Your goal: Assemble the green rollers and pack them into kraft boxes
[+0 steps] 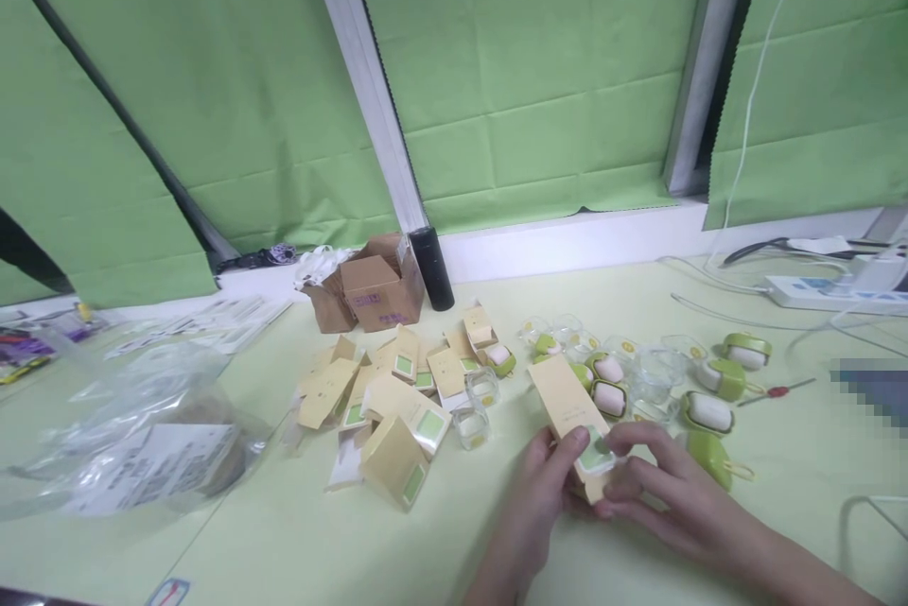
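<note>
A cream carton (560, 393) is held in both hands above the near part of the table (284, 540), tilted, its far end leaning up and left. Whether its underside is resting on anything cannot be told. A green panel (594, 457) is seen near its lower end.

Left hand (532, 497): closed on the carton's left side, thumb laid on the upper face; its other fingers are mostly hidden beneath. Right hand (663, 493): partly curled, fingers bent in against the panel and the near right edge, gripping there lightly, as judged.

Just beyond the carton, green-and-white cases (709, 411) and clear cups (472, 426) are spread closely. To the left, similar cartons (390, 459) are heaped, some overlapping. Farther back, a brown box (383, 294) is placed beside a black cylinder (432, 270); a plastic bag (163, 455) is set at far left.

Risks, judged: thin card could be creased or a flap torn if the two hands are pressed unevenly at the near end. Any loose contents could be spilled should that end be opened while tipped downward. Cases behind could be knocked if the far end is swung right.
</note>
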